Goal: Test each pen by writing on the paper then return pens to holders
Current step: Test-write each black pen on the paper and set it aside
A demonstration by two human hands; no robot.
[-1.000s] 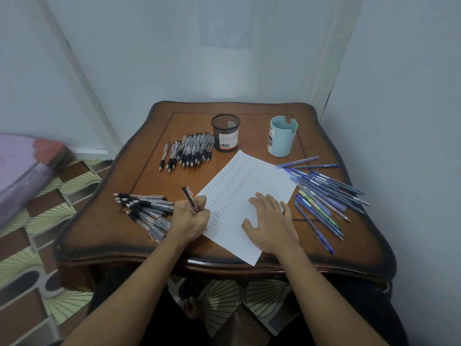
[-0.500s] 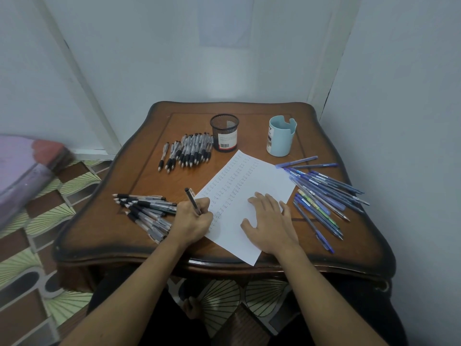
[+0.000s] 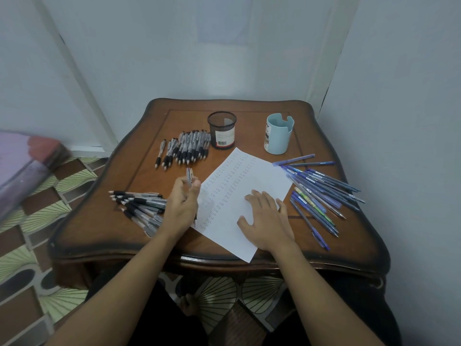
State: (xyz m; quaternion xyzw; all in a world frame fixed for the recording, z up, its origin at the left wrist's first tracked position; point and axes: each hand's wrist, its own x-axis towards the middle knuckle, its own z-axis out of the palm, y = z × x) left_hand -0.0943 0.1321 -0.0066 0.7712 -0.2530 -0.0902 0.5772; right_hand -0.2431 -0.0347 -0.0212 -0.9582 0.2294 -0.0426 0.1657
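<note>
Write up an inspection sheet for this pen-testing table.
Surface: wooden table.
Job's things: paper with rows of writing; black mesh holder and blue holder upright, no pens seen inside; row of black pens; pile of black pens; blue pens at right.
Clutter: nothing seen.
Hands: left hand holds a pen at the paper's left edge; right hand lies flat on the paper.
Cables: nothing seen.
Surroundings: pale walls, patterned floor tiles, purple object at left.

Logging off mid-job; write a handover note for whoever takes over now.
Hands: left hand grips a pen at the paper's left edge; right hand lies flat on the paper.
Black pens: a row beside the mesh holder, a pile near the left hand.
The blue pens lie right of the paper.
Done: columns of test marks.
Left: the blue holder and mesh holder look empty; return every pen.
</note>
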